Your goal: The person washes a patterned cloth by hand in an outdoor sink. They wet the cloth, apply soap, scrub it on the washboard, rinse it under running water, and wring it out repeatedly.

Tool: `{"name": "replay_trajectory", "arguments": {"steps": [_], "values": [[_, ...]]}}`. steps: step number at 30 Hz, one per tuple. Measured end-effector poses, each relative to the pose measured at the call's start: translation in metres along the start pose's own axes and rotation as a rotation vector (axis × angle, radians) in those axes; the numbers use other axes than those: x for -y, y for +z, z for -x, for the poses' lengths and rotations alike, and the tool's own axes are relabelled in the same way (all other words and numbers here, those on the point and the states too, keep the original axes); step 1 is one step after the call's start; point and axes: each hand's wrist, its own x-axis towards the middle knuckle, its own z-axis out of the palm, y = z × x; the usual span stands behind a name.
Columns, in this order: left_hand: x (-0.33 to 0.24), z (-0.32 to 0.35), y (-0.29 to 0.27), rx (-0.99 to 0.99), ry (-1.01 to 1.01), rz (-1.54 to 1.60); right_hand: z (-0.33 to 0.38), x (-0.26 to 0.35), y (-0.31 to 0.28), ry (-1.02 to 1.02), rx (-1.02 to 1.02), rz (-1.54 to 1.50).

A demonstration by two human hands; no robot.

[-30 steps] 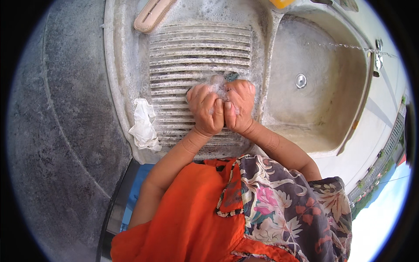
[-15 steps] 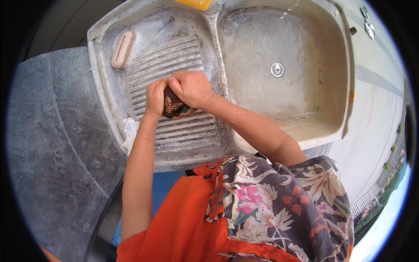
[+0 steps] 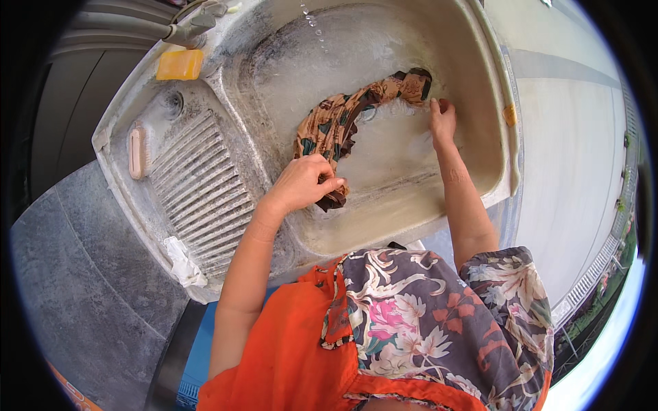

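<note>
A brown floral-patterned cloth [image 3: 327,127] lies in a long, crumpled curve in the wet right basin of the sink [image 3: 404,219]. My left hand [image 3: 305,183] is at the cloth's near left end, its curled fingers on the fabric and the thumb toward the edge; part of the grip is hidden. At the far right end, my right hand [image 3: 442,123] is just beside the cloth, with thumb and fingers slightly apart and no fabric visible between them. The drain shows partly behind the cloth's middle.
Left of the divider is a ribbed washboard [image 3: 202,192] with a pink scrubbing brush [image 3: 138,152] beside it. A yellow-orange soap bar [image 3: 179,65] sits by the tap [image 3: 192,31]. White crumpled plastic [image 3: 184,262] lies on the left rim. Water drips into the right basin.
The cloth, bunched in both hands over the washboard before, is now spread out in the right basin. Both hands moved right and drew apart. The view has shifted too.
</note>
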Motion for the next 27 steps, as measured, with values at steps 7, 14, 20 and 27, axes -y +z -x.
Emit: {"name": "replay_trajectory", "arguments": {"steps": [7,14,20,27], "values": [[0.070,-0.088,0.024,-0.627,-0.343,-0.063,0.071,0.062,0.063,-0.397,0.442,0.267],[0.071,-0.103,0.078,-0.296,-0.456,0.669,-0.014,0.063,-0.011,-0.335,0.175,0.137],[0.075,-0.100,0.069,-0.548,-0.675,1.370,0.072,0.094,0.037,-0.251,0.385,0.278],[0.028,-0.093,0.037,-0.233,-0.392,1.920,0.226,0.189,0.041,-0.763,0.855,-0.146]]}}
